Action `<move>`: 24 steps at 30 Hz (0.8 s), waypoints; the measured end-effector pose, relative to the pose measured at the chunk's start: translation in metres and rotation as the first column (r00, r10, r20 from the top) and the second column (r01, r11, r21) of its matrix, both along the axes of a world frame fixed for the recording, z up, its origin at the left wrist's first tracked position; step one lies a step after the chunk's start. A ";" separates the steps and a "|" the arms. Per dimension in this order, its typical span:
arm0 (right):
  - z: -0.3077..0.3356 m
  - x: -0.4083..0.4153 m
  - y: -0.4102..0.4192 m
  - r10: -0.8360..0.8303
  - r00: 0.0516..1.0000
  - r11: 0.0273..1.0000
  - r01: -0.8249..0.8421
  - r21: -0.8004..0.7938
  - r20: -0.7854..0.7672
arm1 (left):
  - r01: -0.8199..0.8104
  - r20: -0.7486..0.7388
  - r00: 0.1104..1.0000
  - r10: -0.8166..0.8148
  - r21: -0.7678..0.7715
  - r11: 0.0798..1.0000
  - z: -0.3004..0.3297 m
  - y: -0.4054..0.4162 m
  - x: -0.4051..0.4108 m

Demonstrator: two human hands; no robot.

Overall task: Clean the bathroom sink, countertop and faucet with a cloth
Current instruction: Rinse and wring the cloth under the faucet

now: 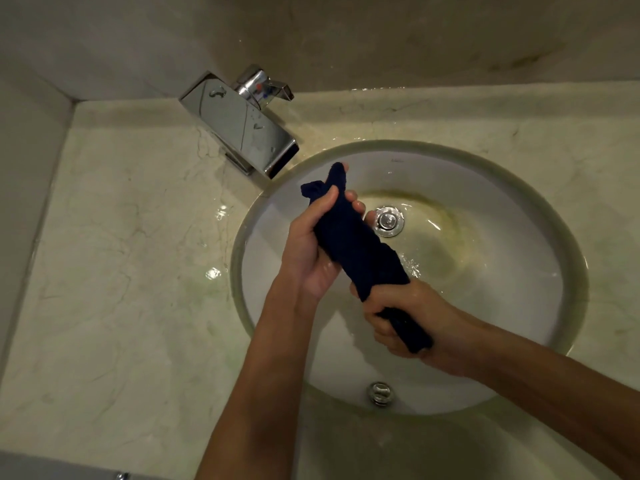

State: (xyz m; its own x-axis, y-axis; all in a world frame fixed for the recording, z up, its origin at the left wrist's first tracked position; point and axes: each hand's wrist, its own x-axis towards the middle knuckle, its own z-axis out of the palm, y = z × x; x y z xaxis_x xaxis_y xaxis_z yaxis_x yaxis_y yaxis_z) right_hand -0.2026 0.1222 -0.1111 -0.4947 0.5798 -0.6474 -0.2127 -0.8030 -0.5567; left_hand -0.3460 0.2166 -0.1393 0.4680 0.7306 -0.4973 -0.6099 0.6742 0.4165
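2 hands [311, 251] round rolled cloth [360, 251], long axis faucet-to-near-right.

We see both forearms cut off by the bottom and right edges. The cloth [360, 252] hides the left hand's [313, 249] palm side and most of its fingers; only tips show at 2 o'clock of the hand. The right hand [412, 323] covers the cloth's lower end. A small shiny object [121, 475] at the 7 o'clock edge is cropped, unidentifiable. The faucet [242, 124] hides its own base and the countertop [114, 254] beneath.
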 end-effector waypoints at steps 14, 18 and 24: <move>0.004 -0.005 -0.004 -0.176 0.471 0.977 -0.025 -0.212 -0.865 | -0.060 0.368 0.929 0.026 0.081 0.995 0.028 0.003 0.016; 0.022 -0.003 0.005 -0.090 0.961 0.977 0.034 -0.211 -0.263 | 0.215 -0.097 0.973 -0.210 0.038 0.976 0.009 0.012 0.012; -0.021 -0.004 0.032 0.206 0.613 0.948 -0.320 0.001 0.763 | 0.384 -0.858 0.432 -0.277 -0.103 0.917 -0.035 0.022 0.034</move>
